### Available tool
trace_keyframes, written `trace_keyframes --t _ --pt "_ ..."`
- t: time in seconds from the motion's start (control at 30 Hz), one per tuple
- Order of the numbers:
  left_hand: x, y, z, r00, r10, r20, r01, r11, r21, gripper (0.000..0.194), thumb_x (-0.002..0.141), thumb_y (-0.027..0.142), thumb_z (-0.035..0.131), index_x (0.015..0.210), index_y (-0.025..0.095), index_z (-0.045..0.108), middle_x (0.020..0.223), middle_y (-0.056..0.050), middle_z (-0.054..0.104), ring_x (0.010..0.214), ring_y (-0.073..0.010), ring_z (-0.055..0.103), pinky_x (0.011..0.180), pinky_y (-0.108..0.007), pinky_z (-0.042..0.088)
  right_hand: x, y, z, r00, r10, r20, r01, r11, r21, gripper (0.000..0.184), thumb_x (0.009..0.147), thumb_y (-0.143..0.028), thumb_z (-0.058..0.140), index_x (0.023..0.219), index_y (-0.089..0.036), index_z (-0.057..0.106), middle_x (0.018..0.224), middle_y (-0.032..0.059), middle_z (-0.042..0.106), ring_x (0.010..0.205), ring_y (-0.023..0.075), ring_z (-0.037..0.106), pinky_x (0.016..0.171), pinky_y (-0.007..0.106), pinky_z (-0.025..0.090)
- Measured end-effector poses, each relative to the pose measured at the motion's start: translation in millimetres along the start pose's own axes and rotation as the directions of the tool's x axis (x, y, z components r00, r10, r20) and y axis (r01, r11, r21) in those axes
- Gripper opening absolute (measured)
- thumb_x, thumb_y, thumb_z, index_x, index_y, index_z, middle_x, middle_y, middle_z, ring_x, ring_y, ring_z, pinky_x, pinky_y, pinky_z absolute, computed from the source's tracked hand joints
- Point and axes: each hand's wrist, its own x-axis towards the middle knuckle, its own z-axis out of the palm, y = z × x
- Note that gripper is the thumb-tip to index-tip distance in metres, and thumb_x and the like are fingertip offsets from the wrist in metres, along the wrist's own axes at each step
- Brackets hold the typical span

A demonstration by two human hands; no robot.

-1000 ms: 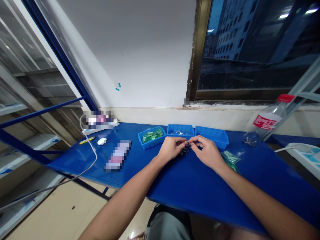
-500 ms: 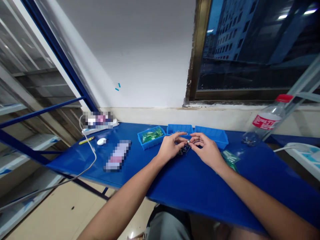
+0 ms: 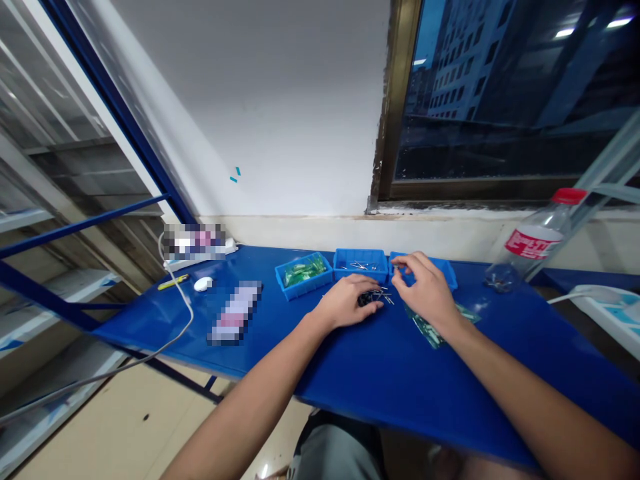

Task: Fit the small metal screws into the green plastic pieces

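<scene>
My left hand (image 3: 346,300) rests low over a loose pile of thin metal pins and dark small parts (image 3: 384,293), its thumb and fingers apart around the near side. In front of the right blue bin (image 3: 447,272), my right hand (image 3: 425,292) is raised in a pinch. Between thumb and forefinger is a small metal part (image 3: 397,268), too small to name exactly. The middle blue bin (image 3: 343,272) holds several thin metal pins (image 3: 361,265). Clear green-tinted plastic packets (image 3: 429,331) lie partly beneath my right wrist.
Green packets (image 3: 305,269) fill the left blue bin (image 3: 300,291). Farther left on the blue table (image 3: 380,373) are a blurred phone-like object (image 3: 235,312), a white round object (image 3: 203,284), a yellow cutter (image 3: 173,281) and a cable (image 3: 187,323). A plastic bottle (image 3: 535,241) stands right.
My hands have parted. The left has lowered onto the pile, while the right has moved right and up towards the right bin with a small part, uncovering the pins in the middle bin.
</scene>
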Motion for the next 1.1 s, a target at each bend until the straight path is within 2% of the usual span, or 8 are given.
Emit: trace_keyframes --t 0.07,0.17,0.37,0.7,0.9,1.0,1.1 --pt "-1 -2 2.6 0.998 0.026 0.062 -0.028 0.999 0.033 0.042 0.095 0.043 0.070 0.130 0.019 0.072 0.140 -0.014 0.068 0.130 -0.0285 0.064 0.115 -0.042 0.048 0 6 -2 1.000 -0.013 0.008 0.014 0.995 -0.103 0.024 0.093 -0.020 0.053 0.108 -0.023 0.072 0.102 0.0105 0.069 0.100 0.0288 0.064 0.093 0.042 0.051" --pt "-1 -6 5.6 0.994 0.029 0.109 -0.034 0.998 0.048 0.036 0.098 0.036 0.067 0.129 0.021 0.073 0.140 -0.012 0.069 0.127 -0.0261 0.066 0.112 -0.039 0.050 -3 17 -3 0.999 -0.022 0.046 0.033 0.967 -0.252 0.021 0.094 -0.021 0.055 0.104 -0.022 0.073 0.100 0.0112 0.071 0.101 0.0311 0.061 0.092 0.044 0.048" --pt "0 -10 6.5 0.996 0.027 0.091 -0.032 0.998 0.047 0.023 0.097 0.020 0.064 0.116 0.021 0.078 0.122 -0.008 0.075 0.112 -0.0211 0.071 0.105 -0.032 0.053 -11 32 0 0.993 0.062 0.101 -0.021 0.929 -0.368 0.023 0.099 -0.035 0.056 0.101 -0.022 0.074 0.100 0.0104 0.075 0.099 0.0329 0.058 0.087 0.047 0.041" --pt "2 -10 7.4 0.998 0.005 0.070 -0.012 0.994 0.112 0.024 0.096 0.013 0.060 0.111 0.021 0.077 0.112 -0.006 0.078 0.101 -0.0200 0.072 0.095 -0.030 0.054 -10 13 -2 0.997 0.009 0.079 0.009 0.976 -0.216 0.018 0.099 -0.035 0.058 0.101 -0.024 0.073 0.102 0.0089 0.076 0.106 0.0325 0.059 0.092 0.047 0.042" --pt "2 -7 5.5 0.997 -0.023 0.071 0.011 0.986 0.166 0.023 0.090 0.010 0.062 0.104 0.021 0.076 0.102 -0.005 0.079 0.095 -0.0207 0.072 0.090 -0.030 0.053 -11 7 1 0.994 -0.008 0.113 0.026 0.988 -0.154 0.017 0.099 -0.034 0.059 0.101 -0.024 0.072 0.101 0.0083 0.075 0.104 0.0317 0.061 0.092 0.048 0.046" --pt "2 -7 5.7 0.997 -0.013 0.076 0.001 0.988 0.156 0.021 0.090 0.008 0.061 0.102 0.020 0.075 0.099 -0.005 0.078 0.093 -0.0198 0.072 0.089 -0.029 0.053 -11 4 1 0.994 -0.011 0.112 0.026 0.991 -0.133 0.017 0.099 -0.034 0.059 0.101 -0.024 0.073 0.101 0.0084 0.075 0.104 0.0318 0.061 0.093 0.049 0.047" --pt "2 -9 6.6 0.999 -0.017 0.046 0.012 0.994 0.106 0.023 0.095 0.009 0.058 0.107 0.020 0.074 0.103 -0.005 0.078 0.095 -0.0189 0.073 0.088 -0.028 0.054 -11 0 1 0.993 -0.031 0.115 0.040 0.996 -0.082 0.018 0.100 -0.033 0.058 0.102 -0.025 0.073 0.100 0.0084 0.075 0.104 0.0315 0.061 0.095 0.049 0.049"
